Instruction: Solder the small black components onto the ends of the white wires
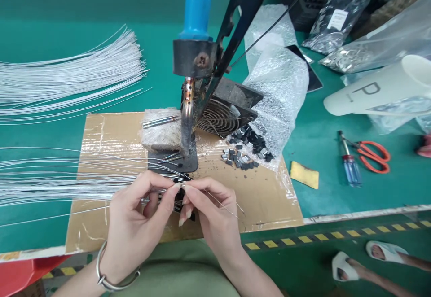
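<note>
My left hand (139,216) and my right hand (210,214) meet over a taped cardboard sheet (262,198), fingertips pinched together. Between them they hold a small black component (178,181) and a thin silver wire (222,205) that trails right. More thin white wires (50,182) fan out leftward from my left hand. Just beyond the fingers stands a mounted soldering iron (186,108) with a blue handle, tip down on a black base plate (173,160).
A pile of small black parts (247,151) lies right of the iron, beside a fan (224,113) and bubble wrap (276,90). Another wire bundle (67,79) sits far left. Orange scissors (372,153), a blue screwdriver (350,164), a yellow sponge (305,174) and bagged parts (336,21) lie right. Someone's sandalled feet (367,261) show below.
</note>
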Demonstrator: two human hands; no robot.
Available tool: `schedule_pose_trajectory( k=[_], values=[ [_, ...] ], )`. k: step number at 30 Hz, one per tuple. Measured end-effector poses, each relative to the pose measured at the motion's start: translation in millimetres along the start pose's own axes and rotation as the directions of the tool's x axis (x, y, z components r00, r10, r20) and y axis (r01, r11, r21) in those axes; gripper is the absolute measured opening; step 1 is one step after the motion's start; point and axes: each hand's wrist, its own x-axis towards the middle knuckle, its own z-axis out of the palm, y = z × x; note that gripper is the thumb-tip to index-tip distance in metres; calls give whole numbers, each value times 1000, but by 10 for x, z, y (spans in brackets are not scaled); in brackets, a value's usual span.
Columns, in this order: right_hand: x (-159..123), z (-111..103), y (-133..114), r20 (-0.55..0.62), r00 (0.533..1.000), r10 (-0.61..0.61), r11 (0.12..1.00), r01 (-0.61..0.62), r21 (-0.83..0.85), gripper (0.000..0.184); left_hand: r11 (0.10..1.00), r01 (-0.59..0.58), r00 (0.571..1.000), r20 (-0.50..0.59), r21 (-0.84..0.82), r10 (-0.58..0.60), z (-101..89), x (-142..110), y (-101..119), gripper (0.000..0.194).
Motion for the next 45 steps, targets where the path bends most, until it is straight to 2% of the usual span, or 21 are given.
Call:
schedule_pose_trajectory(
  k=[13,18,24,32,35,38,39,40,41,43,44,45],
  values=[
    [44,-35,-158,30,990,136,991,-136,-6,17,998,57,998,14,32,-57,-5,0,95,16],
    [44,-28,-149,50,992,117,993,-118,10,14,999,21,1000,-1,35,-21,-1,-5,34,11],
    [17,9,-104,7,996,85,995,-85,54,12,998,-27,999,-36,49,28,49,-27,-34,5],
    [-13,105,48,-81,995,50,991,-40,128,16,1000,5,996,-92,-14,-6,130,-80,-86,3],
    [-18,93,52,-78,996,34,997,-27,78,15,1000,18,996,-90,-15,-19,128,-63,-68,4],
    [-23,-43,-51,-67,995,-72,990,63,-125,16,996,87,991,-102,-26,-89,115,-31,-15,7],
    [-23,-130,-112,-100,982,-160,962,132,-241,15,992,123,985,-115,-42,-127,110,-22,8,7],
    [-21,-237,-183,-148,948,-281,902,207,-379,13,985,162,977,-127,-64,-169,106,-14,30,7],
    [-13,-361,-259,-191,886,-423,803,269,-533,12,977,195,969,-136,-89,-206,101,-7,51,6],
    [18,-635,-410,-190,711,-677,516,275,-811,13,964,234,960,-129,-126,-250,91,2,87,6],
    [41,-767,-474,-137,649,-749,365,231,-902,13,960,245,958,-122,-134,-261,87,6,100,6],
    [65,-883,-526,-64,630,-774,229,184,-956,14,958,252,957,-115,-137,-268,82,8,109,6]
  ],
)
